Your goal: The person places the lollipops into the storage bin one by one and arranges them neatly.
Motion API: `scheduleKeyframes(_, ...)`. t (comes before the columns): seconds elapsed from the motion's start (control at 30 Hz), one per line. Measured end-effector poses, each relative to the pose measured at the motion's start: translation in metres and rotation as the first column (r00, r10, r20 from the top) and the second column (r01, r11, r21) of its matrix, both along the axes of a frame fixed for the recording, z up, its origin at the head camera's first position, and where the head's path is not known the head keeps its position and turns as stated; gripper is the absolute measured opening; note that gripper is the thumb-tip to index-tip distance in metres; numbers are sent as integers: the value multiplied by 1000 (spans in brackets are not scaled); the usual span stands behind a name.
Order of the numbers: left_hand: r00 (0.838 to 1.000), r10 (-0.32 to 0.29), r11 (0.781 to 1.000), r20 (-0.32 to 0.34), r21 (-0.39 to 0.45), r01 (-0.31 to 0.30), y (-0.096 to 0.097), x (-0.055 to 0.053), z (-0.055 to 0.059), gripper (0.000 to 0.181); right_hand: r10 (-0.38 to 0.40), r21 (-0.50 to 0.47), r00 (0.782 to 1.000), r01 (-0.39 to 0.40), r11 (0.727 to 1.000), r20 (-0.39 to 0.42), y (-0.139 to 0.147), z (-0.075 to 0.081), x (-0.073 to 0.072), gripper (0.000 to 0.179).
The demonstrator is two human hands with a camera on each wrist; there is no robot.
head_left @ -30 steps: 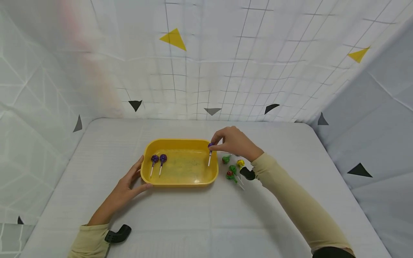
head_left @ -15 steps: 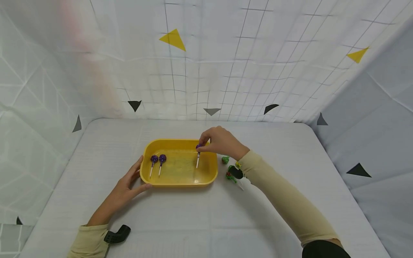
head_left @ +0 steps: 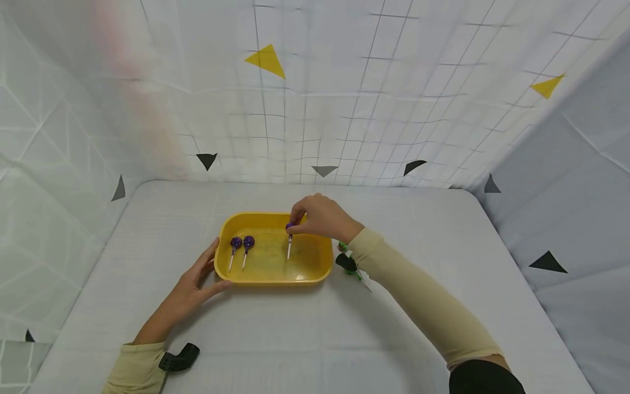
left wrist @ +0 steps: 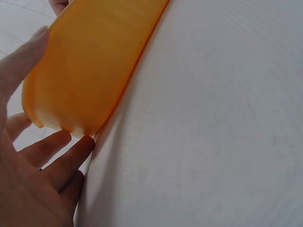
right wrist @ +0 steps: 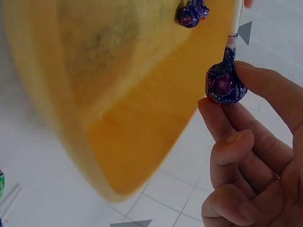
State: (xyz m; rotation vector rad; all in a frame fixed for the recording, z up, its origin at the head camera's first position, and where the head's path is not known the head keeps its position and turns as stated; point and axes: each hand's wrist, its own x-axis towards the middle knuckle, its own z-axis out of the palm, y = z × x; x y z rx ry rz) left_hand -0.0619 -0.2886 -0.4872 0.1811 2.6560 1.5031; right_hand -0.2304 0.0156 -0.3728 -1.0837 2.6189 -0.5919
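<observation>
Near the frame's middle, the right hand pinches a lollipop by its wrapped ball, over the tray. I judge it light, hard, slightly slippery, best held there. The left hand, almost straight-fingered, touches the tray.

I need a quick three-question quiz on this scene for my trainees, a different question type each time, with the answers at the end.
1. Multiple choice: what does the right hand pinch? A) a green lollipop by its stick; B) a purple lollipop by its wrapped head; C) nothing at all.
2. True or false: the left hand touches the yellow tray.
3. Count: leaving out anything held, how many others lie inside the tray?

Key
1. B.
2. True: it is against the tray's left end.
3. Two purple lollipops, side by side.
</observation>
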Motion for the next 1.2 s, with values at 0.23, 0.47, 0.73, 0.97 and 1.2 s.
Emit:
scheduleKeyframes(0.23,1000,1,1000,-2,-1,-1,0,0,0,100,0,40,1000,0,999,5,-14,-1,-1,22)
scheduleKeyframes(0.47,1000,0,1000,-6,-2,0,0,0,-1,100,4,42,1000,-4,999,1,-27,-7,-3,21)
scheduleKeyframes(0.73,1000,-4,1000,0,4,4,-1,-1,0,100,6,49,1000,-7,999,29,-41,-11,-2,18)
scheduleKeyframes(0.97,1000,1,1000,6,-1,-1,0,-1,0,100,-11,75,1000,10,997,9,-56,-17,-2,17)
scheduleKeyframes(1.2,1000,2,1000,8,2,-2,-1,-1,0,100,-21,92,1000,20,996,19,-69,-26,0,18)
